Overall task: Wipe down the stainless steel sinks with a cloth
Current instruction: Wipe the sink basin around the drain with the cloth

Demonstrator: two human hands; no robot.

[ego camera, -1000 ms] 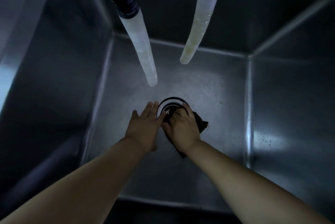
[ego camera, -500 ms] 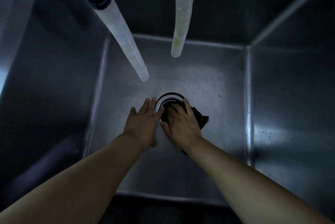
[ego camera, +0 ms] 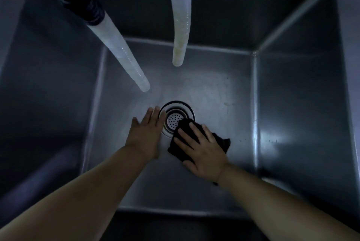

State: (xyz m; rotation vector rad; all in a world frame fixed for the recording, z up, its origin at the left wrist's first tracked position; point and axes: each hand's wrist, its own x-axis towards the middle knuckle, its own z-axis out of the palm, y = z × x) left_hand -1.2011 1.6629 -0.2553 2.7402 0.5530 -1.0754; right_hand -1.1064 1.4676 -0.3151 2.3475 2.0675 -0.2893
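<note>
A deep square sink [ego camera: 224, 88] of dull brushed stainless steel fills the view, its walls smooth and its floor faintly speckled. In the middle of the floor sits a round drain [ego camera: 176, 118] with a ringed rim and a perforated strainer. A dark, soft, crumpled cloth [ego camera: 180, 139] lies flat on the floor at the drain's near right edge, one corner overlapping the rim; its long axis runs from far left to near right. The right hand [ego camera: 202, 151] lies palm down on the cloth, fingers straight and spread, pointing far and left. The left hand [ego camera: 146, 135] rests flat on the steel just left of the drain, fingers straight and close together. Two pale ribbed hoses [ego camera: 124, 45] with black collars hang above.
</note>
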